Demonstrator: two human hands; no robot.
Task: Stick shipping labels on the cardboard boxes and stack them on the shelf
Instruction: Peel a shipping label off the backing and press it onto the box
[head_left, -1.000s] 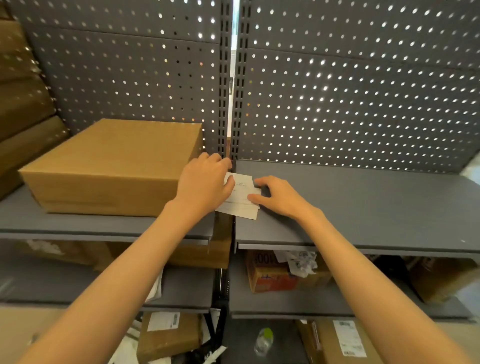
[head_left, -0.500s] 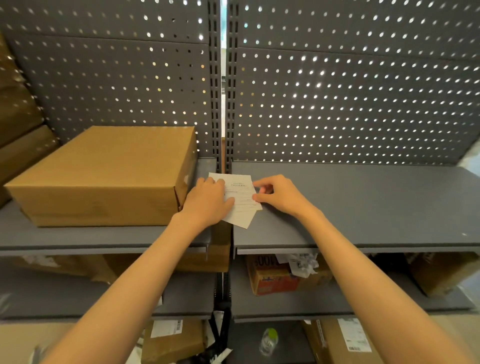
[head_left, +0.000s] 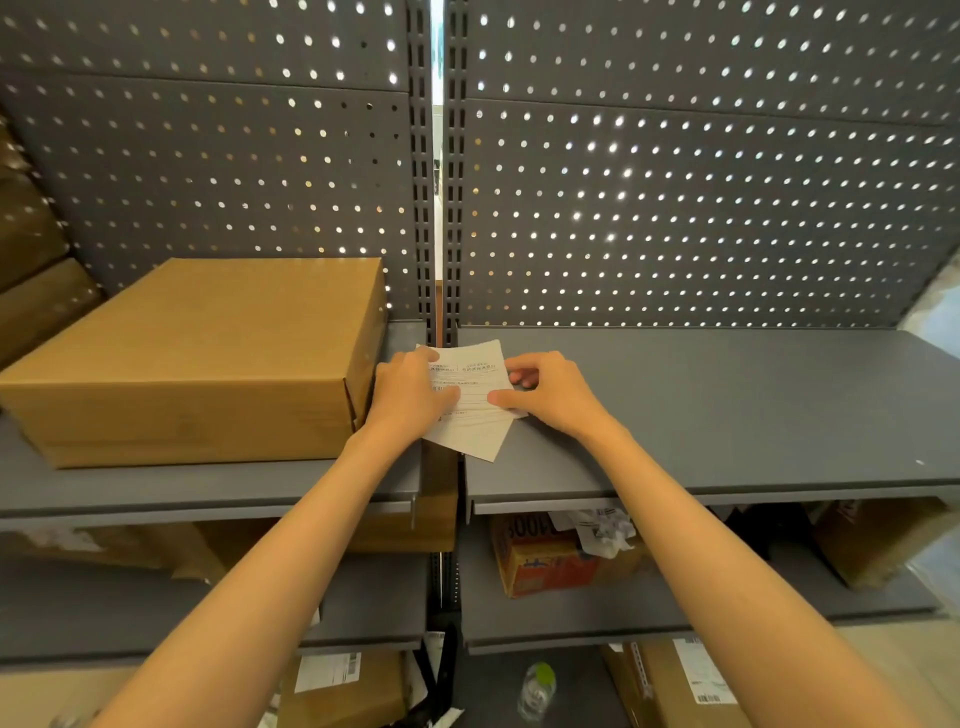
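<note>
A plain brown cardboard box (head_left: 208, 358) stands on the left grey shelf (head_left: 208, 491). Just right of it, over the gap between the two shelves, lie white shipping labels (head_left: 475, 410), one sheet over another. My left hand (head_left: 410, 397) holds the labels on their left side, thumb on the printed face. My right hand (head_left: 550, 392) pinches the right edge of the top label between thumb and curled fingers. Both hands are level with the box's right side; neither visibly touches the box.
The right grey shelf (head_left: 727, 410) stretches out beyond my right hand. Perforated grey back panels rise behind. Lower shelves hold an orange box (head_left: 550, 564), brown boxes with labels (head_left: 343, 691) and a clear bottle (head_left: 537, 688). Stacked brown boxes (head_left: 31, 270) lean at far left.
Both hands moved the labels slightly toward the back, by the box's right side. My right hand went from pressing flat to pinching the top label's edge. The view shifted a little.
</note>
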